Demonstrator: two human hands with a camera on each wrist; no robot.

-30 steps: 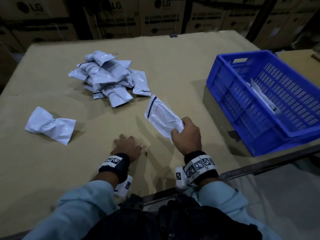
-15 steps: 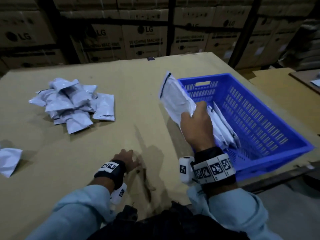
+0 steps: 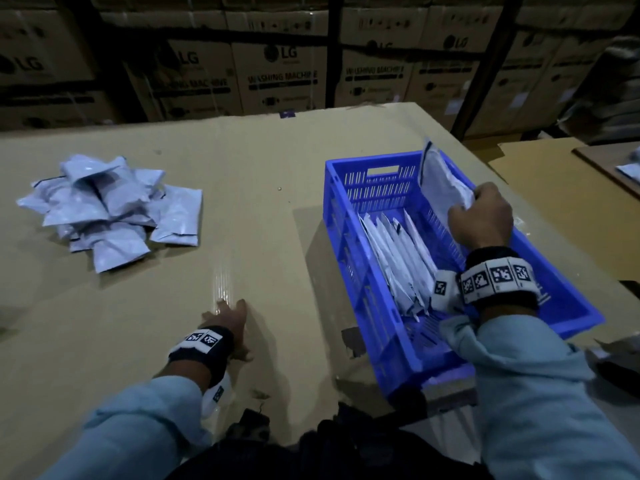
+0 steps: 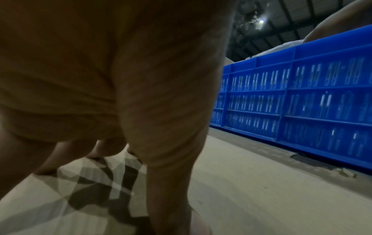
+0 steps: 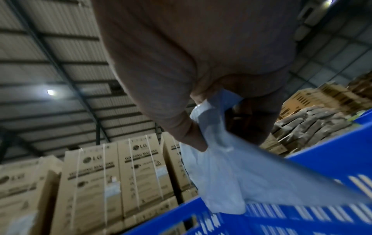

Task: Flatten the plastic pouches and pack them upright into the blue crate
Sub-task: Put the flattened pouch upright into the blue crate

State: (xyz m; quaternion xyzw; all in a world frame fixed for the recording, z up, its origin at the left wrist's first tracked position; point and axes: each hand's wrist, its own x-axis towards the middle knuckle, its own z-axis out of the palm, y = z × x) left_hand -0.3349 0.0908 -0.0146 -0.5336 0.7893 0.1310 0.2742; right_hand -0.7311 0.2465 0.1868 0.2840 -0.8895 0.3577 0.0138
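My right hand (image 3: 479,220) grips a flattened white pouch (image 3: 441,181) by its lower edge and holds it upright over the right half of the blue crate (image 3: 349,258). In the right wrist view the thumb and fingers pinch the same pouch (image 5: 221,171) above the crate's wall (image 5: 332,160). Several white pouches (image 3: 398,258) stand leaning in a row along the crate's left side. A heap of loose pouches (image 3: 107,209) lies on the table at the far left. My left hand (image 3: 228,323) rests on the cardboard tabletop with fingers spread, holding nothing.
The cardboard-covered table (image 3: 242,188) ends at a front edge near my body. The crate's side (image 4: 302,98) stands just right of my left hand. Stacked washing-machine cartons (image 3: 280,77) line the back. Another cardboard-covered surface (image 3: 561,188) sits at the right.
My right hand has carried the pouch from the table up and right, over the crate's interior. The head view has swung right. My left hand stays on the table, its fingers now straighter.
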